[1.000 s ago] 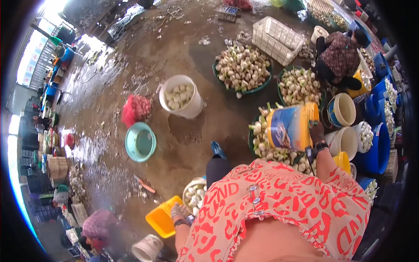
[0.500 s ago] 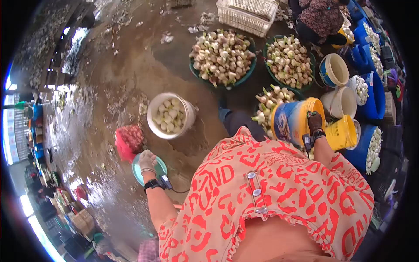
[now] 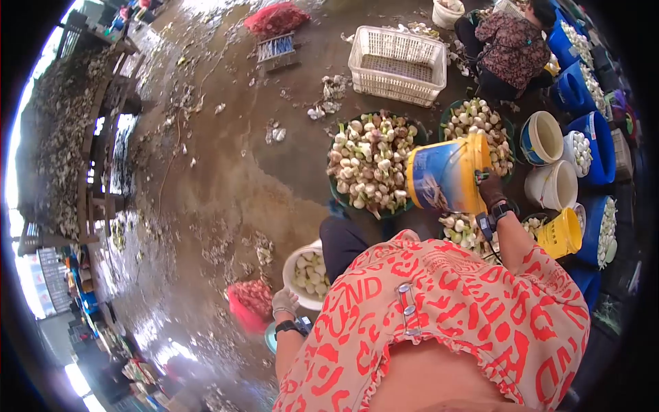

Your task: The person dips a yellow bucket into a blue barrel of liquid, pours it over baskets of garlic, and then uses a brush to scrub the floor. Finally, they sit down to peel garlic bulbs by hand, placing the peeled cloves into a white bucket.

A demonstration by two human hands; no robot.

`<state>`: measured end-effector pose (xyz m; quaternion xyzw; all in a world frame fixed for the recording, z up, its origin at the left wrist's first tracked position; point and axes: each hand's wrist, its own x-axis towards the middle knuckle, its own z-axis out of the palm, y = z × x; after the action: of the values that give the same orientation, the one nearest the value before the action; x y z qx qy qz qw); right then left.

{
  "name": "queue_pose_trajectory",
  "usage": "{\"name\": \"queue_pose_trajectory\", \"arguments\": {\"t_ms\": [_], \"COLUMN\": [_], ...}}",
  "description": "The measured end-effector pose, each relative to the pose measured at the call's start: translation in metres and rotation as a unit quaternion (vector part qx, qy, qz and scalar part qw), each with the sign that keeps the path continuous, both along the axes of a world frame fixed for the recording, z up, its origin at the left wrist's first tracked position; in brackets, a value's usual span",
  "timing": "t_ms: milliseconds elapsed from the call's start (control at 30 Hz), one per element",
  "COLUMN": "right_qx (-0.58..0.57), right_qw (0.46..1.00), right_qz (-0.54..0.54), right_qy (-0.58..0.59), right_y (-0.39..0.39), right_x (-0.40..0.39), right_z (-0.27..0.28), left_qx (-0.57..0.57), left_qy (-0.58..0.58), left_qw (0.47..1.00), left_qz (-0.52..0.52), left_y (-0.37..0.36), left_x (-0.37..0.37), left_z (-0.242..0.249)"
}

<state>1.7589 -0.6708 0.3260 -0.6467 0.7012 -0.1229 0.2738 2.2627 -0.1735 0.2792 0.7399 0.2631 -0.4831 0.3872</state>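
Observation:
My right hand point(image 3: 490, 188), in a dark glove, grips the yellow rim of a blue-and-yellow plastic bucket point(image 3: 439, 180). The bucket is tilted on its side above basins of garlic, and its inside is hidden. My left hand point(image 3: 285, 302), in a pale glove, has its fingers out and nothing in it. It is beside a white bucket point(image 3: 292, 264) of peeled garlic point(image 3: 311, 276) and a red mesh bag point(image 3: 248, 317). A round teal plastic piece point(image 3: 271, 338) shows partly behind my left wrist. Untrimmed garlic bulbs point(image 3: 374, 161) fill a green basin near my knee.
A white crate point(image 3: 398, 65) sits ahead on the wet floor point(image 3: 226, 151). Another person point(image 3: 511, 44) crouches at the upper right. White buckets point(image 3: 551, 185), a yellow bucket point(image 3: 559, 233) and blue tubs point(image 3: 596, 147) line the right. A small rack point(image 3: 276, 48) stands farther off.
My right hand has lifted the blue-and-yellow bucket forward, toward the garlic basins. My left hand has come off the teal piece. The view has shifted, showing more floor ahead.

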Motion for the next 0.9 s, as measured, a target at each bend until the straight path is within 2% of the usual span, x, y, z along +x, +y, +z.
{"name": "queue_pose_trajectory", "arguments": {"t_ms": [33, 67, 133, 200, 267, 300, 367, 400, 433, 500, 533, 567, 633, 700, 733, 767, 800, 867, 900], "right_qx": [-0.007, -0.025, -0.072, -0.065, -0.082, -0.052, -0.086, -0.127, -0.121, -0.108, -0.080, -0.084, -0.093, -0.084, -0.071, -0.064, -0.041, -0.020, -0.001], "right_qw": [1.000, 0.999, 0.996, 0.997, 0.996, 0.994, 0.990, 0.985, 0.982, 0.976, 0.958, 0.954, 0.940, 0.924, 0.916, 0.909, 0.905, 0.898, 0.888], "right_qz": [-0.012, 0.040, 0.035, 0.038, 0.010, 0.091, 0.108, 0.116, 0.148, 0.188, 0.274, 0.285, 0.319, 0.365, 0.391, 0.408, 0.417, 0.427, 0.449], "right_qy": [-0.002, -0.008, -0.038, -0.005, -0.040, -0.024, 0.002, 0.027, 0.015, -0.003, -0.024, -0.043, -0.076, -0.070, -0.054, -0.061, -0.074, -0.101, -0.098], "right_y": [-0.006, -0.055, -0.065, -0.075, -0.079, -0.171, -0.165, -0.160, -0.158, -0.149, -0.229, -0.226, -0.210, -0.191, -0.187, -0.200, -0.199, -0.199, -0.201], "right_x": [0.020, 0.059, 0.103, 0.152, 0.205, 0.229, 0.285, 0.316, 0.343, 0.397, 0.366, 0.394, 0.426, 0.457, 0.475, 0.470, 0.488, 0.510, 0.522], "right_z": [0.002, 0.017, 0.020, 0.029, 0.026, 0.048, 0.039, 0.029, 0.024, 0.014, 0.010, 0.003, -0.015, -0.038, -0.042, -0.042, -0.036, -0.043, -0.052], "left_qx": [0.050, 0.064, 0.049, 0.039, 0.000, 0.001, -0.038, -0.058, -0.070, -0.150, -0.136, -0.148, -0.107, -0.104, -0.096, -0.083, -0.074, -0.003, 0.022], "left_qy": [-0.019, 0.003, -0.013, 0.009, 0.057, 0.032, 0.018, -0.009, -0.035, 0.029, 0.056, 0.084, 0.127, 0.136, 0.140, 0.084, 0.081, 0.110, 0.121], "left_qw": [0.998, 0.998, 0.998, 0.998, 0.992, 0.994, 0.971, 0.947, 0.917, 0.869, 0.895, 0.880, 0.889, 0.887, 0.890, 0.942, 0.939, 0.954, 0.975], "left_qz": [-0.029, -0.006, -0.040, -0.057, -0.110, -0.107, -0.236, -0.315, -0.392, -0.470, -0.420, -0.443, -0.427, -0.429, -0.423, -0.315, -0.327, -0.280, -0.186], "left_y": [-0.022, -0.048, -0.094, -0.150, -0.210, -0.245, -0.329, -0.381, -0.423, -0.497, -0.562, -0.603, -0.651, -0.661, -0.674, -0.678, -0.675, -0.666, -0.676], "left_x": [0.015, 0.013, 0.058, 0.117, 0.177, 0.154, 0.221, 0.238, 0.249, 0.263, 0.183, 0.186, 0.170, 0.170, 0.168, 0.144, 0.156, 0.186, 0.188], "left_z": [-0.007, -0.001, -0.013, -0.033, -0.044, -0.042, -0.029, -0.018, -0.004, -0.001, 0.011, 0.013, 0.026, -0.006, 0.001, 0.018, 0.004, -0.030, -0.022]}}
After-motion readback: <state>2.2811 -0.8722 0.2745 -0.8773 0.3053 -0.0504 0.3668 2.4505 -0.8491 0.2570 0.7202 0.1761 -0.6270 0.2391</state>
